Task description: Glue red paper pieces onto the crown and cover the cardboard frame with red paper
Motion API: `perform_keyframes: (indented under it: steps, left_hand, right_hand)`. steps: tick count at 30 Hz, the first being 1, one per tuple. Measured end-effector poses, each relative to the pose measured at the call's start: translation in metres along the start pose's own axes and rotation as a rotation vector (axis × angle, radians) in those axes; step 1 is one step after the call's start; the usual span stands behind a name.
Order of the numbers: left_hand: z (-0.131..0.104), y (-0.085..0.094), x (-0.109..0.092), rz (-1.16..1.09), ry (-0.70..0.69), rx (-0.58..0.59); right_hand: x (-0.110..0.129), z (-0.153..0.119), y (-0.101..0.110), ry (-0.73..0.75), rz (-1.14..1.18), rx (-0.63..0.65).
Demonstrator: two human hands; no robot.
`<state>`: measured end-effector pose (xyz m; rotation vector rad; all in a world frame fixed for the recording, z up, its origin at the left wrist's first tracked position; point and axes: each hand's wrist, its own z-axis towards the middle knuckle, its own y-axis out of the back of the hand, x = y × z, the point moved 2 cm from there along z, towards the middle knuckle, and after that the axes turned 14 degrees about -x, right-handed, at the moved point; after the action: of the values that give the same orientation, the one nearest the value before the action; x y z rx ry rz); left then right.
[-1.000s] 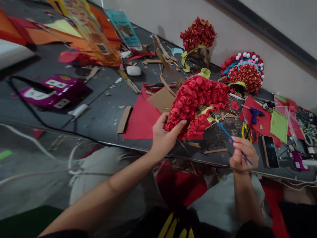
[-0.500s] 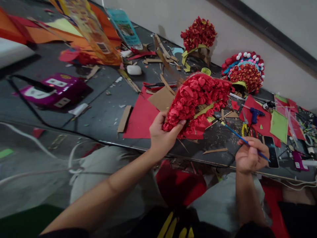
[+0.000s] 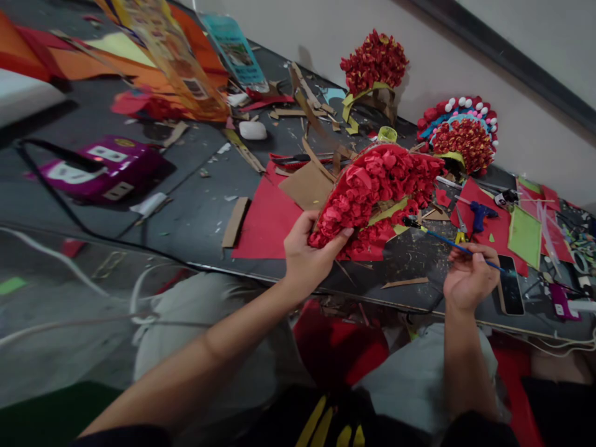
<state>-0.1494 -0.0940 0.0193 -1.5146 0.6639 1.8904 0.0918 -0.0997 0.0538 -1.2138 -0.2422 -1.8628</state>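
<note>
My left hand (image 3: 313, 253) is closed on the lower left end of an arched headdress (image 3: 367, 186) covered in crumpled red paper flowers, thumb in front and fingers behind. The headdress is tilted above the table, and a yellow-green strip (image 3: 387, 212) shows at its inner edge. In my right hand (image 3: 471, 277) a thin blue paintbrush (image 3: 449, 242) is pinched between thumb and fingers. Its dark tip points left, close to the lower right side of the flowers; whether it touches them I cannot tell. A small yellow paint pot (image 3: 387, 134) stands just behind the headdress.
Two finished-looking flowered headpieces (image 3: 375, 62) (image 3: 462, 136) lean by the wall. Red paper (image 3: 261, 230), cardboard scraps and a purple power strip (image 3: 105, 167) lie left. At right are a blue glue gun (image 3: 482, 215), scissors (image 3: 460, 233) and a phone (image 3: 511, 285).
The headdress has tipped and dropped slightly, shifting a little to the right with my left hand. My right hand has risen a little, and the brush now lies at a flatter angle.
</note>
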Motion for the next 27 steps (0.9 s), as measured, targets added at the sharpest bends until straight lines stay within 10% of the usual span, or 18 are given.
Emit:
perform_keyframes:
  steps: [27]
  left_hand:
    - [0.002, -0.006, 0.013, -0.178, 0.244, 0.110]
  right_hand:
    - [-0.005, -0.014, -0.007, -0.180, 0.073, 0.121]
